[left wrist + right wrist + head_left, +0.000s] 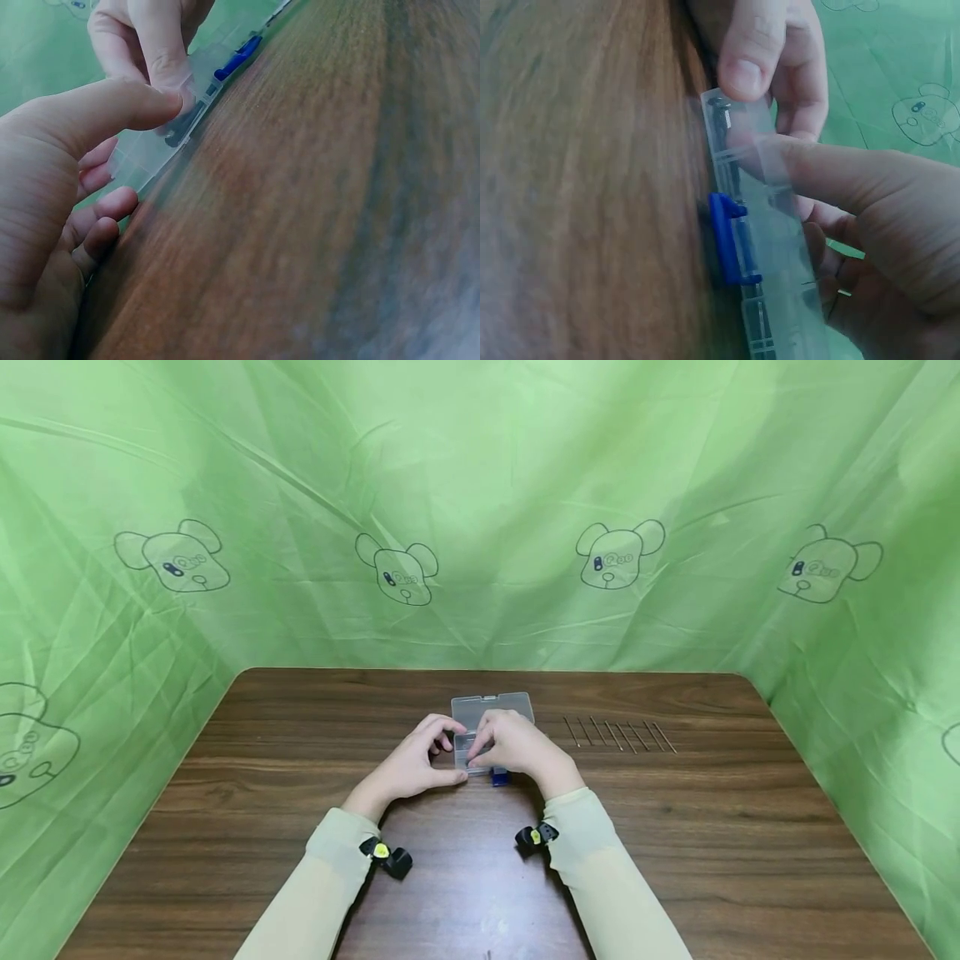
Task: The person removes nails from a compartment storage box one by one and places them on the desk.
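The work looked partway along: the clear box (461,761) lay open near the middle of the table's (750,827) far edge, with something dark (176,137) inside, while a row of thin rods (626,738) lay outside it, toward the far right corner. The left hand (412,760) held the box's left end between thumb and fingers; the right hand (521,747) dipped inside, pinching what, if anything, I couldn't tell. Wrinkled green cloth (487,460) hung behind the wood-grained top.

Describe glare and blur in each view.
Head: pale sheen on the tabletop between the sleeves; left wrist: wood grain smeared, bluish-white haze at lower right; right wrist: grain soft at left, the clear box slightly hazy.
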{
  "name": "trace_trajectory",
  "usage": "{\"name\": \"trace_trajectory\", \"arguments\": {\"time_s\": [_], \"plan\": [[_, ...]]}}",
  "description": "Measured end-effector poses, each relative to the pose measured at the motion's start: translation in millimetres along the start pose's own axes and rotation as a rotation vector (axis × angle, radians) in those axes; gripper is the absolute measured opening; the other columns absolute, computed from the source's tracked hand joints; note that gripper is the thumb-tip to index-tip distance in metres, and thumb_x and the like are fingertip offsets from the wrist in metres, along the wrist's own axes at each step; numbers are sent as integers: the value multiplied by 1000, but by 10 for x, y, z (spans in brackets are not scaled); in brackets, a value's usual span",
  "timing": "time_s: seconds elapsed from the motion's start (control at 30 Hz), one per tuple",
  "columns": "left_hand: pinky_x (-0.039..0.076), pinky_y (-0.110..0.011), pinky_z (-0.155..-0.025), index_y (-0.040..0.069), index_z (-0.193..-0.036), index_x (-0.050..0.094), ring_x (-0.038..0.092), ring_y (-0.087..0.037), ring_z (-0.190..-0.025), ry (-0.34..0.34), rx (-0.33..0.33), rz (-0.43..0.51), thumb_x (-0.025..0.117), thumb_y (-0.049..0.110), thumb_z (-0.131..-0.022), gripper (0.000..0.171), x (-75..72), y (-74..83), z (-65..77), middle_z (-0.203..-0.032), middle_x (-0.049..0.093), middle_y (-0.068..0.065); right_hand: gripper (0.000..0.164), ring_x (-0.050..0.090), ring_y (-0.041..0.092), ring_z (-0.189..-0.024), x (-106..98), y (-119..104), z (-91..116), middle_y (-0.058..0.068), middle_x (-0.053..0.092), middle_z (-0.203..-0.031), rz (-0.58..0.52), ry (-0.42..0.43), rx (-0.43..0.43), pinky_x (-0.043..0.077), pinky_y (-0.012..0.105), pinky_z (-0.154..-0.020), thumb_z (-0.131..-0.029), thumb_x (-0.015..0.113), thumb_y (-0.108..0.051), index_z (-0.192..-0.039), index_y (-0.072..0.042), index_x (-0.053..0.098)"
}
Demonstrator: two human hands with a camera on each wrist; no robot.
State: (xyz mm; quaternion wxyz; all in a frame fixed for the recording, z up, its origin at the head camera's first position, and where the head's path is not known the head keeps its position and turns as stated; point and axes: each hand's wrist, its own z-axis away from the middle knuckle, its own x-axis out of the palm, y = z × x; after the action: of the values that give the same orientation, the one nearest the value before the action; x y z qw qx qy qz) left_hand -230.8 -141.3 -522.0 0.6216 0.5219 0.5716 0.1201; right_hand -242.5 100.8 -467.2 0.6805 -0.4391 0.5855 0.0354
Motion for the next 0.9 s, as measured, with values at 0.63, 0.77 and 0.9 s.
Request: {"name": "trace_trajectory", "arguments": {"time_s": [0.63, 0.77, 0.9], "plan": [[49, -36, -86, 19, -139, 63, 57, -18, -104, 8, -5, -9, 97, 24, -84, 64, -5, -2, 15, -126, 58, -5, 6, 62, 21, -111, 42, 48, 37, -3, 68, -109, 110, -34, -133, 49, 42, -106, -97, 85, -26, -95, -20, 86], [49, -36, -86, 19, -139, 63, 57, -19, -104, 7, -4, -10, 96, 25, -85, 64, -2, 9, 17, -126, 59, -5, 8, 62, 21, -116, 28, 82, 59, -4, 70, -112, 53, -40, -125, 47, 44, -110, -99, 82, -28, -97, -20, 85], [49, -36, -87, 18, -140, 63, 58, -18, -105, 9, -1, -17, 96, 26, -85, 64, -3, 20, 20, -126, 59, -4, 9, 63, 21, -116, 23, 111, 66, -5, 71, -112, -6, -36, -99, 48, 45, -110, -101, 80, -28, -99, -20, 83]]}}
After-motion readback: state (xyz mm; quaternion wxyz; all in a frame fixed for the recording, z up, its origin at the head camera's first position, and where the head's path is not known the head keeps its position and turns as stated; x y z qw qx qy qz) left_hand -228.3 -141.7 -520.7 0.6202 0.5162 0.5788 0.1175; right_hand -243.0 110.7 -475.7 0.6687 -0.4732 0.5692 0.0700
